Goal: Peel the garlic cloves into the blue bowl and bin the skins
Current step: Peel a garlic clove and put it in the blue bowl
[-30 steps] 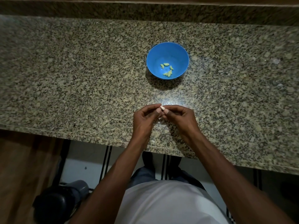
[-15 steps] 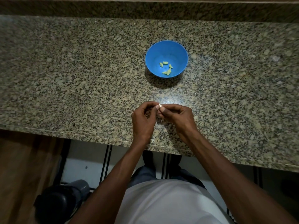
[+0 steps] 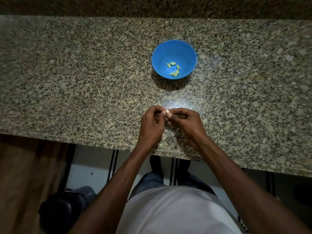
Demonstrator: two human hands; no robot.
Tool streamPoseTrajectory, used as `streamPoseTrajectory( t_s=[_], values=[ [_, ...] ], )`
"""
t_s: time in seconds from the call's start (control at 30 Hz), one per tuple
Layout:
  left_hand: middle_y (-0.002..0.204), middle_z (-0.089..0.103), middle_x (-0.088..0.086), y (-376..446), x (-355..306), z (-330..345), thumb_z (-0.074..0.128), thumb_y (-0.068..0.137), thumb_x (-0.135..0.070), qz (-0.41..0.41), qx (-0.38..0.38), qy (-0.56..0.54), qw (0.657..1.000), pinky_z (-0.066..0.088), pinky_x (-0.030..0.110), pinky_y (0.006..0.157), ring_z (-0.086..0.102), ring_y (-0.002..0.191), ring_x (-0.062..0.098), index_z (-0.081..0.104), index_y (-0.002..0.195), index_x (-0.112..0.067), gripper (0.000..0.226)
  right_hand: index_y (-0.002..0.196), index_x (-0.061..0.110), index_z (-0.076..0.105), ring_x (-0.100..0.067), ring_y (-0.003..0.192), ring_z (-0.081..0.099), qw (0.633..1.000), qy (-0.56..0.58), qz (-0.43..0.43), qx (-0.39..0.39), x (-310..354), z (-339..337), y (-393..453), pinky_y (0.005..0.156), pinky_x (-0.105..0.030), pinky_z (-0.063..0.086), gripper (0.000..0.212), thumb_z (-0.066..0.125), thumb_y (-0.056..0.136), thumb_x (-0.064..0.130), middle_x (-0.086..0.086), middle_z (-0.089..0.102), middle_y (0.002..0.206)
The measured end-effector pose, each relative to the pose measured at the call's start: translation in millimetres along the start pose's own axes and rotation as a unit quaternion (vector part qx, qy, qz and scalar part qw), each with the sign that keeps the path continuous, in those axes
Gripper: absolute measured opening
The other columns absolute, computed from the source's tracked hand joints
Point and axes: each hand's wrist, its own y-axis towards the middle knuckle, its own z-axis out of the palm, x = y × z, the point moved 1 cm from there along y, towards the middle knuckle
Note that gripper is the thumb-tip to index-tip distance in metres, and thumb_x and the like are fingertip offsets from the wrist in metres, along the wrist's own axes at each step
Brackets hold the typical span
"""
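Granite counter point(image 3: 84, 81) fills the head view, its near edge crossed by both forearms. Left hand point(image 3: 151, 126) and right hand point(image 3: 184, 123) meet fingertip to fingertip above the counter, fingers curled, together pinching a pale garlic clove point(image 3: 168, 112). Beyond them stands the blue bowl point(image 3: 174, 49), holding several peeled cloves point(image 3: 173, 69). No writing is legible. Since the earlier frames, the hands have stayed nearly in place, thumbs shifting slightly on the clove.

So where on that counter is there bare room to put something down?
Bare stone lies left of the blue bowl and right of it, out to both ends. The strip between bowl and hands is narrower. Crowded only where left hand and right hand pinch the garlic clove.
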Motion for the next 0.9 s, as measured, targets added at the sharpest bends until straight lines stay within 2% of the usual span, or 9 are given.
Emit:
streamPoseTrajectory(
  t_s=[0.07, 0.17, 0.23, 0.33, 0.43, 0.53, 0.63, 0.77, 0.9],
  values=[
    [0.103, 0.066, -0.004, 1.4, 7.8, 3.5, 0.056, 0.107, -0.027, 0.008, 0.030, 0.027, 0.999, 0.056, 0.025, 0.072, 0.065, 0.091, 0.007, 0.060, 0.109, -0.021, 0.007, 0.113, 0.002, 0.076, -0.024, 0.086, 0.076, 0.999, 0.011, 0.034, 0.019, -0.6, -1.6, 2.7, 0.080, -0.036, 0.064, 0.025, 0.081, 0.090, 0.008, -0.020, 0.078, 0.098],
    [0.106, 0.058, -0.001, 0.9, 18.0, 6.9, 0.046, 0.110, -0.030, 0.026, 0.085, 0.062, 0.994, 0.048, 0.029, 0.076, 0.059, 0.096, 0.016, 0.052, 0.109, -0.022, 0.010, 0.120, 0.010, 0.077, -0.018, 0.083, 0.073, 0.997, -0.003, 0.058, 0.056, -1.6, -6.4, 4.5, 0.082, -0.038, 0.061, 0.028, 0.078, 0.092, 0.009, -0.012, 0.078, 0.099],
    [0.105, 0.052, -0.001, -2.0, 18.2, 7.3, 0.043, 0.111, -0.026, 0.048, 0.107, 0.082, 0.990, 0.041, 0.028, 0.080, 0.051, 0.098, 0.017, 0.048, 0.107, -0.019, 0.010, 0.117, 0.010, 0.079, -0.020, 0.090, 0.073, 0.996, -0.026, 0.055, 0.069, -3.0, -9.0, 5.1, 0.087, -0.041, 0.061, 0.024, 0.078, 0.093, 0.011, -0.009, 0.080, 0.104],
    [0.105, 0.049, -0.001, -5.1, 16.3, 8.0, 0.041, 0.112, -0.023, 0.062, 0.122, 0.088, 0.987, 0.040, 0.028, 0.080, 0.047, 0.099, 0.016, 0.046, 0.106, -0.019, 0.008, 0.111, 0.006, 0.078, -0.023, 0.090, 0.073, 0.996, 0.006, 0.071, 0.047, -4.3, -9.4, 6.3, 0.087, -0.038, 0.062, 0.018, 0.075, 0.093, 0.004, -0.012, 0.079, 0.102],
    [0.099, 0.049, -0.004, -6.1, 17.0, 8.1, 0.041, 0.111, -0.024, 0.051, 0.119, 0.071, 0.989, 0.041, 0.030, 0.075, 0.048, 0.090, 0.017, 0.047, 0.107, -0.019, 0.010, 0.112, 0.008, 0.076, -0.026, 0.097, 0.075, 0.990, 0.090, 0.104, 0.017, -4.8, -9.2, 9.1, 0.089, -0.037, 0.064, 0.017, 0.071, 0.096, 0.002, -0.013, 0.079, 0.105],
    [0.094, 0.057, -0.005, -10.3, 17.5, 2.9, 0.051, 0.108, -0.018, 0.047, 0.099, 0.060, 0.992, 0.043, 0.022, 0.071, 0.053, 0.081, 0.010, 0.056, 0.105, -0.015, 0.006, 0.117, 0.008, 0.074, -0.026, 0.105, 0.076, 0.983, 0.139, 0.116, -0.007, -1.7, -16.1, 14.6, 0.096, -0.040, 0.062, 0.021, 0.067, 0.099, 0.001, -0.012, 0.079, 0.113],
    [0.091, 0.070, -0.003, -12.8, 20.2, -4.5, 0.068, 0.096, -0.009, 0.012, 0.070, 0.045, 0.996, 0.049, 0.011, 0.069, 0.064, 0.079, 0.004, 0.070, 0.098, -0.012, 0.005, 0.123, 0.005, 0.072, -0.023, 0.104, 0.077, 0.987, 0.108, 0.116, 0.022, 3.4, -18.5, 14.7, 0.090, -0.033, 0.063, 0.026, 0.064, 0.100, -0.002, -0.012, 0.079, 0.114],
    [0.085, 0.076, -0.006, -12.5, 24.9, -7.5, 0.073, 0.088, -0.003, -0.046, 0.034, 0.025, 0.998, 0.056, 0.016, 0.069, 0.069, 0.076, 0.004, 0.077, 0.090, -0.018, 0.016, 0.126, 0.002, 0.070, -0.026, 0.102, 0.077, 0.994, 0.049, 0.091, 0.030, 7.5, -20.2, 13.9, 0.086, -0.033, 0.064, 0.027, 0.065, 0.099, -0.002, -0.013, 0.079, 0.112],
    [0.091, 0.078, -0.012, -10.1, 26.2, -11.1, 0.071, 0.091, -0.006, -0.049, 0.018, 0.041, 0.998, 0.062, 0.023, 0.076, 0.072, 0.081, 0.000, 0.082, 0.097, -0.023, 0.021, 0.120, -0.001, 0.072, -0.027, 0.101, 0.076, 0.996, 0.010, 0.077, 0.042, 7.8, -20.6, 12.8, 0.087, -0.034, 0.062, 0.023, 0.069, 0.097, 0.000, -0.014, 0.079, 0.111]
  ],
)
